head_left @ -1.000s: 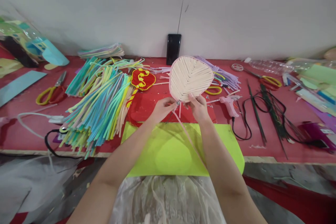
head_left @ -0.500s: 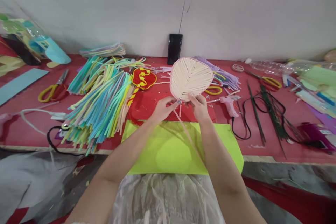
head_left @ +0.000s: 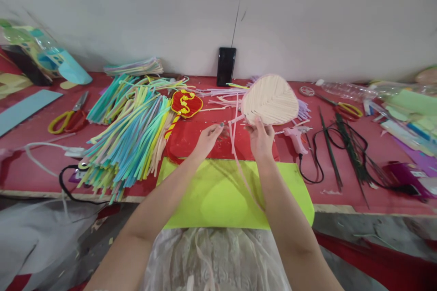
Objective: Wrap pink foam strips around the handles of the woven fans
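My right hand (head_left: 261, 140) is closed on the lower edge of a cream leaf-shaped fan (head_left: 271, 100), wound from fuzzy stems with a ridge of slanting rows. The fan leans to the right, its narrow end pointing left. From that end hang pink pipe cleaners (head_left: 232, 138), one trailing down across the lime-green mat (head_left: 225, 195). To the left, my left hand (head_left: 209, 141) has its thumb and fingertips pinched, a small gap from the pink stem end. Whatever is between those fingertips is too small to make out.
Pastel pipe cleaners (head_left: 133, 132) lie heaped at left, beside a red-and-yellow fuzzy ornament (head_left: 186, 103). A pink glue gun (head_left: 296, 138) with a black cord lies right. Scissors (head_left: 70, 116) rest far left, others (head_left: 344, 109) right. A phone (head_left: 226, 67) leans on the wall.
The fan has moved right and tilted, carried by my right hand. My left hand has come away from the fan's lower end and slightly left, baring the pink stems there.
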Demonstrator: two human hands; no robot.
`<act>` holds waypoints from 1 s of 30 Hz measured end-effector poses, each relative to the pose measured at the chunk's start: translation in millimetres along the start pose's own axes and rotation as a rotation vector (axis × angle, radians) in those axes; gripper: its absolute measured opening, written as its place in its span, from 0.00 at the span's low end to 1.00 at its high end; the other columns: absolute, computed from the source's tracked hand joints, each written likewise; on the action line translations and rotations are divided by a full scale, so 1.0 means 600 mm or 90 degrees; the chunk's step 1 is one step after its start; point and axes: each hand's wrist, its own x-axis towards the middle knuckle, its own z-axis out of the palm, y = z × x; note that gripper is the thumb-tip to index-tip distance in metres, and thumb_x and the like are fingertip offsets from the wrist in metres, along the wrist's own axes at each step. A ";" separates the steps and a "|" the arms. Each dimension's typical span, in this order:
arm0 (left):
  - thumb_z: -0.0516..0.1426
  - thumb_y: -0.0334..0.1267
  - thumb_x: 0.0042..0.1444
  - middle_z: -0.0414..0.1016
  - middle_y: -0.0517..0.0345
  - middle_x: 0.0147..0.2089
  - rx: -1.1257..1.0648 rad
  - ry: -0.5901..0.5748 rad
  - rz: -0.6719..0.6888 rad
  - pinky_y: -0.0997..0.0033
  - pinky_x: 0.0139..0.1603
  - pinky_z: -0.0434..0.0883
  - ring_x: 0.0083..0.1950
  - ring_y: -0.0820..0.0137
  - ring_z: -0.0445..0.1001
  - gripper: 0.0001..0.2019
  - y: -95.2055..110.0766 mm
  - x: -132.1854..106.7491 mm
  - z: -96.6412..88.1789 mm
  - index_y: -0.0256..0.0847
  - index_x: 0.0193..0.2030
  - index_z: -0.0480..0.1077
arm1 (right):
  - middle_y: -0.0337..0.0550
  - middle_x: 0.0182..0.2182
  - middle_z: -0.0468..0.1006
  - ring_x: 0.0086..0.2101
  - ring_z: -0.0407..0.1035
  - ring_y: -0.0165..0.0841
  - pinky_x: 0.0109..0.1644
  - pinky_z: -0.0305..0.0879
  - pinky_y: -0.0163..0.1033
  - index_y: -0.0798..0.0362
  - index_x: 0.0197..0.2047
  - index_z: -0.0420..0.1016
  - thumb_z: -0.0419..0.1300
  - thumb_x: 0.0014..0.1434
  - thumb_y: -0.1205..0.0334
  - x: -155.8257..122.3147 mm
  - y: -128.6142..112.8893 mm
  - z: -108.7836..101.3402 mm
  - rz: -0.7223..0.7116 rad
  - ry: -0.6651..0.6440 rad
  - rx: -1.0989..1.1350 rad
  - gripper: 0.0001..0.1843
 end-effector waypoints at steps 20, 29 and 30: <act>0.56 0.47 0.51 0.63 0.66 0.12 0.106 -0.051 0.010 0.78 0.17 0.59 0.14 0.79 0.59 0.17 0.033 -0.035 0.010 0.34 0.40 0.73 | 0.37 0.28 0.79 0.30 0.74 0.29 0.35 0.73 0.34 0.52 0.30 0.75 0.65 0.45 0.60 -0.016 -0.031 0.021 0.044 -0.008 0.069 0.08; 0.59 0.42 0.49 0.77 0.52 0.41 0.048 -0.047 0.140 0.67 0.46 0.72 0.41 0.66 0.76 0.14 0.076 -0.056 0.013 0.39 0.41 0.72 | 0.34 0.28 0.78 0.28 0.73 0.25 0.30 0.71 0.28 0.49 0.31 0.74 0.63 0.48 0.58 -0.020 -0.055 0.013 0.053 -0.051 0.073 0.06; 0.58 0.42 0.50 0.77 0.52 0.42 0.048 -0.038 0.155 0.66 0.48 0.71 0.43 0.66 0.76 0.13 0.080 -0.057 0.012 0.39 0.42 0.73 | 0.34 0.29 0.78 0.28 0.73 0.24 0.30 0.71 0.28 0.49 0.31 0.73 0.63 0.48 0.58 -0.020 -0.057 0.012 0.051 -0.057 0.069 0.06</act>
